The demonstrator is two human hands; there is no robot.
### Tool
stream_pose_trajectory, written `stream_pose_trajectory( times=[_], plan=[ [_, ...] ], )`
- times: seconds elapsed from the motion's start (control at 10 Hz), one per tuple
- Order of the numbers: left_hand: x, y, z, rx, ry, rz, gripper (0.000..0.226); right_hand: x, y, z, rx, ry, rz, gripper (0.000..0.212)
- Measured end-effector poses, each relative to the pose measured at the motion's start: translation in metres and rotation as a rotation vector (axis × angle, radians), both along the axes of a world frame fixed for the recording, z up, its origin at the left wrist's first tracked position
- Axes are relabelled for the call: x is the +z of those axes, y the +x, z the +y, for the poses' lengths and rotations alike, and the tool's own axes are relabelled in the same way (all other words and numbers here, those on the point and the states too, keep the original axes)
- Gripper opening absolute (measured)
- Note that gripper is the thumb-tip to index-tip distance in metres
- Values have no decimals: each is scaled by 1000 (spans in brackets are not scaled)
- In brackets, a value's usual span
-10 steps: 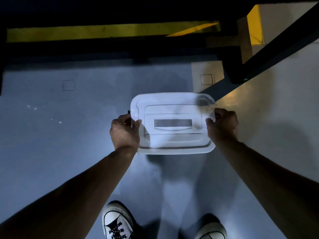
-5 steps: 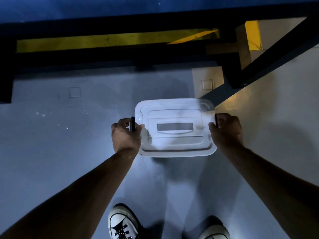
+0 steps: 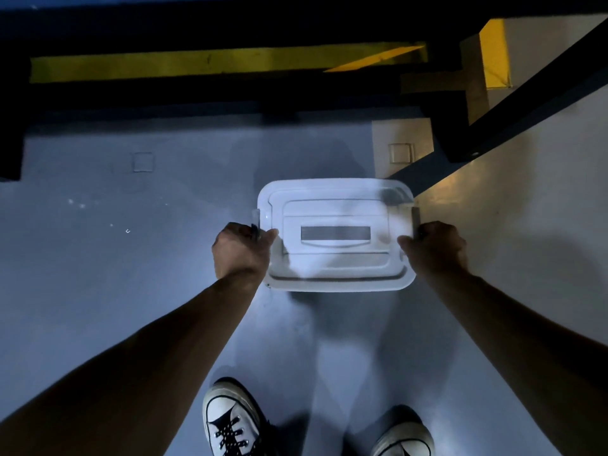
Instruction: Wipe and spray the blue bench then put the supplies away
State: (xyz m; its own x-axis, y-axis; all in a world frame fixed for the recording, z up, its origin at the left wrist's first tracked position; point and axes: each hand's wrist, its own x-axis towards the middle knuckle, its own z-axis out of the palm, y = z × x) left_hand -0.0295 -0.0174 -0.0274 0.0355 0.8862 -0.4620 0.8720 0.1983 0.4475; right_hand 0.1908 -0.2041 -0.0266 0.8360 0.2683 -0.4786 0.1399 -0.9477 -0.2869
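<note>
A white plastic storage box (image 3: 335, 205) with a closed lid and a grey label faces up at me, held out over the grey floor. My left hand (image 3: 241, 251) grips its left side at a dark latch, thumb on the lid. My right hand (image 3: 436, 246) grips the right side at the other latch. What is inside the box is hidden by the lid. A thin strip of the blue bench (image 3: 19, 0) shows at the very top left.
Under the bench runs a black frame (image 3: 197, 28) with a yellow floor stripe (image 3: 197, 60) behind it. A dark metal leg (image 3: 526, 93) slants down at the right. My two sneakers (image 3: 230, 419) stand on the grey floor (image 3: 98, 291) below the box.
The box and both hands have shifted slightly lower and nearer in view, and more of the black frame and blue bench edge has come into sight at the top. Both grips are unchanged.
</note>
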Motion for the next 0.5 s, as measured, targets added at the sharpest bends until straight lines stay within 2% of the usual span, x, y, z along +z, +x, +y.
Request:
stream_pose_trajectory(
  times=[0.2,0.4,0.5],
  plan=[
    [-1,10,-6,40,98,27,38,-4,-11,6,34,35,-179,25],
    [-2,6,1,-8,21,-2,40,1,-6,3,73,27,-123,29],
    [19,1,5,-24,-69,-22,40,25,-3,1,-57,61,-5,41]
  ],
)
